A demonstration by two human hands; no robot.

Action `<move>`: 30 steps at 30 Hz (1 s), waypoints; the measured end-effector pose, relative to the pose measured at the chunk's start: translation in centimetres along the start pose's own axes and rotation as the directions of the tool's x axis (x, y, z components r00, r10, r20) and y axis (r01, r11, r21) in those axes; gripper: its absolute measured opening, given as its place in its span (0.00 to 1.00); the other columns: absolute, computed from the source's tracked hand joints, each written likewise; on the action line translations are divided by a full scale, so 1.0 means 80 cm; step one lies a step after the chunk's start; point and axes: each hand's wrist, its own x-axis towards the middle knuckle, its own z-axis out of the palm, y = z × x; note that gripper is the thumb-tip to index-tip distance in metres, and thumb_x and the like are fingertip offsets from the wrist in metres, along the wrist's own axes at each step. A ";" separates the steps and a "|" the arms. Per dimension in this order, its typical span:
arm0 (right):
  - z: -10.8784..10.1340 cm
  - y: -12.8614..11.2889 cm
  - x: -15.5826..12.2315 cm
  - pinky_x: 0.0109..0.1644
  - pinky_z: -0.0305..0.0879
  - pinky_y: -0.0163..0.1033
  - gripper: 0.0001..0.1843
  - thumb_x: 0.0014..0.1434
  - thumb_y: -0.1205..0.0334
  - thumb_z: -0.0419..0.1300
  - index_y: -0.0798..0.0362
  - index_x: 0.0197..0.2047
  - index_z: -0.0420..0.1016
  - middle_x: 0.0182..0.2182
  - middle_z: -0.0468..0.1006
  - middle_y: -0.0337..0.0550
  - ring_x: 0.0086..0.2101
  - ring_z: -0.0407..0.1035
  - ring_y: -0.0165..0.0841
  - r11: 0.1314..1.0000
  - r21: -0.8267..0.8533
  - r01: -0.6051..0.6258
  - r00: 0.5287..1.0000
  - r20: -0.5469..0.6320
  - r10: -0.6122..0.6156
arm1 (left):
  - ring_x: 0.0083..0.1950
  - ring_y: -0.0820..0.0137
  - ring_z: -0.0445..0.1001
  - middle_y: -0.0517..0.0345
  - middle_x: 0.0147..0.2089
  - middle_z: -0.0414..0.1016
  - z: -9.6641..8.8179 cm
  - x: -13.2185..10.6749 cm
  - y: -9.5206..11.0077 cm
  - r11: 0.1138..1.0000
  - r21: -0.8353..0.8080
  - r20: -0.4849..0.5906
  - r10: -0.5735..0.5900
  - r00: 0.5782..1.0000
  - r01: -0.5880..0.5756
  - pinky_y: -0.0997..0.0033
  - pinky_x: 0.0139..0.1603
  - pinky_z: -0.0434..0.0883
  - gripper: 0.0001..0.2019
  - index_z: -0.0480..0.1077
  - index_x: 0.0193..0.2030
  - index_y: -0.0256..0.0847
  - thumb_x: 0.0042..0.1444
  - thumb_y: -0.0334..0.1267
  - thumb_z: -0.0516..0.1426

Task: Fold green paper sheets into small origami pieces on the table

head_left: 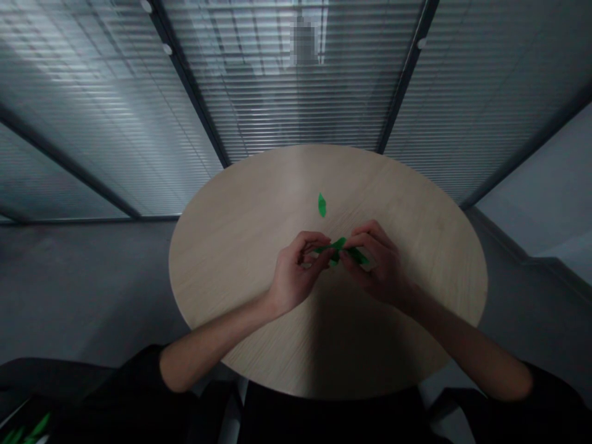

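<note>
My left hand [296, 271] and my right hand [377, 265] meet over the middle of a round light-wood table [231, 246]. Both pinch a small green folded paper piece [341, 245] held between the fingertips, just above the tabletop. A second small green leaf-shaped paper piece [322, 205] lies on the table a short way beyond my hands, apart from them. Both hands have their fingers curled closed around the green piece.
Glass walls with horizontal blinds [296, 92] stand behind the table. Grey floor [83, 283] surrounds it. More green pieces [28, 430] show at the bottom left corner, beside my dark sleeve.
</note>
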 end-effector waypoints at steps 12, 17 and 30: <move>0.000 0.009 -0.005 0.41 0.72 0.43 0.07 0.65 0.66 0.65 0.47 0.45 0.74 0.41 0.71 0.44 0.40 0.71 0.36 0.994 -0.083 0.067 0.997 -0.028 -0.069 | 0.31 0.73 0.81 0.52 0.41 0.84 -0.001 0.002 -0.001 0.999 -0.026 0.028 -0.024 0.999 0.024 0.77 0.30 0.81 0.11 0.76 0.48 0.38 0.62 0.41 0.65; 0.000 0.008 -0.004 0.40 0.73 0.43 0.07 0.65 0.67 0.63 0.47 0.45 0.73 0.41 0.72 0.45 0.39 0.71 0.36 0.995 -0.091 0.048 0.998 -0.041 -0.051 | 0.30 0.73 0.81 0.52 0.41 0.84 -0.001 0.001 0.004 1.000 0.002 0.051 -0.026 0.998 0.026 0.77 0.30 0.81 0.10 0.77 0.47 0.37 0.62 0.39 0.65; 0.002 0.014 -0.008 0.40 0.78 0.42 0.09 0.65 0.66 0.67 0.45 0.48 0.78 0.48 0.75 0.45 0.42 0.76 0.35 0.997 -0.030 0.066 0.996 -0.057 -0.068 | 0.34 0.69 0.83 0.54 0.38 0.84 0.000 0.005 -0.002 0.997 -0.072 -0.006 -0.025 1.000 0.025 0.73 0.33 0.84 0.12 0.75 0.47 0.39 0.63 0.44 0.64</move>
